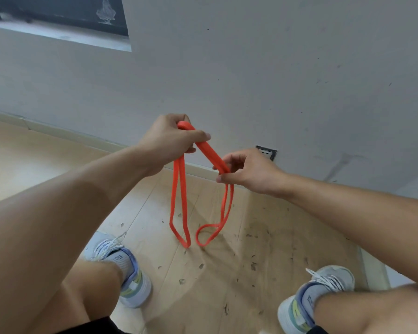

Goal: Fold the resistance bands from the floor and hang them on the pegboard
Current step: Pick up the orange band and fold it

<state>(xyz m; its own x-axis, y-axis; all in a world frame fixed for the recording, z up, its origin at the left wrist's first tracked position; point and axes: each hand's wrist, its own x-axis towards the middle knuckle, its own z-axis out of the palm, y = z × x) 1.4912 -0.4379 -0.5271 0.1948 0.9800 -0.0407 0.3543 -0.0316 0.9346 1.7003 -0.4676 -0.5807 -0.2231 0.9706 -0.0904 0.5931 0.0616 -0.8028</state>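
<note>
Two hands gripping orange band, loops dangling

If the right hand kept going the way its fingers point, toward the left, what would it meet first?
Probably the two orange band strands hanging below the left hand. The right hand already pinches the band's other fold, though depth between them is unclear.

I see small dark lettering on the cuffs of my left sock and my right sock, too blurred to read, and nothing else around me carries any legible text.
</note>
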